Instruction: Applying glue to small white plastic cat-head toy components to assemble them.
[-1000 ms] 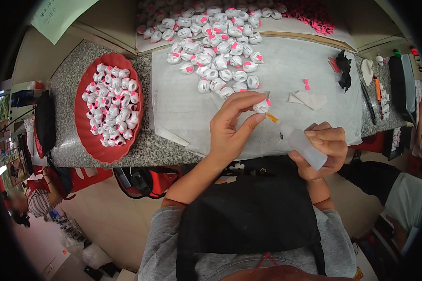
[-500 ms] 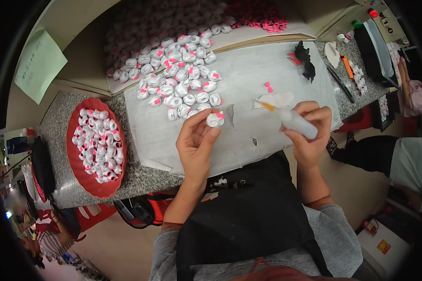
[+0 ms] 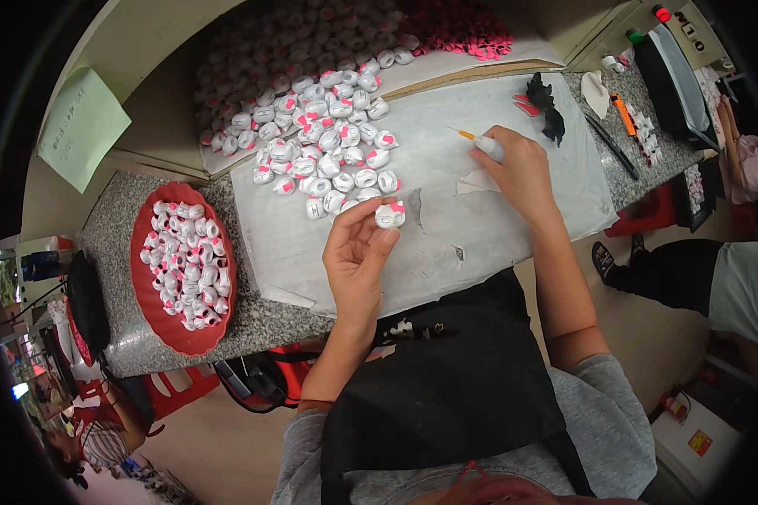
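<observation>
My left hand (image 3: 355, 268) pinches a small white rounded piece with a pink bow (image 3: 389, 216) between thumb and fingertips, above the pale work sheet. My right hand (image 3: 520, 171) is closed around a translucent white squeeze bottle (image 3: 490, 150) with an orange nozzle and a thin needle tip, which points to the far left over the sheet. A whitish scrap (image 3: 475, 182) lies beneath this hand. Many similar white pieces (image 3: 343, 181), several showing pink bows, lie heaped beyond my left hand.
At left on the speckled counter stands a red scalloped tray (image 3: 148, 316) filled with white pieces. Small pink parts (image 3: 472, 34) are piled at the back. Black crumpled material (image 3: 546, 105), an orange-handled tool (image 3: 623, 115) and a dark rod (image 3: 612, 146) lie at right.
My right hand has moved away from me and leftward with the squeeze bottle, over where two pink bits lay; those bits no longer show. My left hand keeps its white piece almost in place.
</observation>
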The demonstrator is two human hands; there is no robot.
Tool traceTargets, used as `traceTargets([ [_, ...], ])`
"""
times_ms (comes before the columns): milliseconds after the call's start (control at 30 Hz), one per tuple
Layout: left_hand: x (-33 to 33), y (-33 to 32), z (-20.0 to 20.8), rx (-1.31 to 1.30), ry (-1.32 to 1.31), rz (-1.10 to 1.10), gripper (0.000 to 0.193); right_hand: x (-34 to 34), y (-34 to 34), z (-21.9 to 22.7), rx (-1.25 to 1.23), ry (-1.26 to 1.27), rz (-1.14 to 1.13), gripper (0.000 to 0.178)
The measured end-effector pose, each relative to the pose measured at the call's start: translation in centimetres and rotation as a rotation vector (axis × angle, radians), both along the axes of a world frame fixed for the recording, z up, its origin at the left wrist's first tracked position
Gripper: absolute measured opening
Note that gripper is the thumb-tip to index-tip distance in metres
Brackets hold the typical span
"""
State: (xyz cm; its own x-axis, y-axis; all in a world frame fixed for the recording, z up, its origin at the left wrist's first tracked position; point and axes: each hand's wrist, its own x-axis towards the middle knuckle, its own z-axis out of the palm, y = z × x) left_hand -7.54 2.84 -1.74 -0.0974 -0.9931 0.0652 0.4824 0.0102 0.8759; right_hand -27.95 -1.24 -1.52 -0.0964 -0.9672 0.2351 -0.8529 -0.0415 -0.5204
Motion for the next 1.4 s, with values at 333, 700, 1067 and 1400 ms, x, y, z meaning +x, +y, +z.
traceTargets([
  [333, 0.5, -0.1, 0.2, 0.027, 0.060, -0.004, 0.037, 2.2, 2.9, 3.5, 0.171, -0.851, 0.084, 0.009],
  [700, 0.4, 0.1, -0.1, -0.147, -0.186, 0.038, 0.030, 6.4, 4.8, 3.0, 0.275, -1.286, 0.267, 0.009],
  [1067, 0.2, 0.0, -0.3, -0.358, -0.527, 0.020, 0.030, 5.8, 4.6, 1.9, 0.311, -1.294, 0.241, 0.009],
  [1400, 0.1, 0.1, -0.1, -0.085, -0.113, -0.090, 0.028, 6.3, 4.8, 1.3, 0.163, -1.117, 0.244, 0.014],
])
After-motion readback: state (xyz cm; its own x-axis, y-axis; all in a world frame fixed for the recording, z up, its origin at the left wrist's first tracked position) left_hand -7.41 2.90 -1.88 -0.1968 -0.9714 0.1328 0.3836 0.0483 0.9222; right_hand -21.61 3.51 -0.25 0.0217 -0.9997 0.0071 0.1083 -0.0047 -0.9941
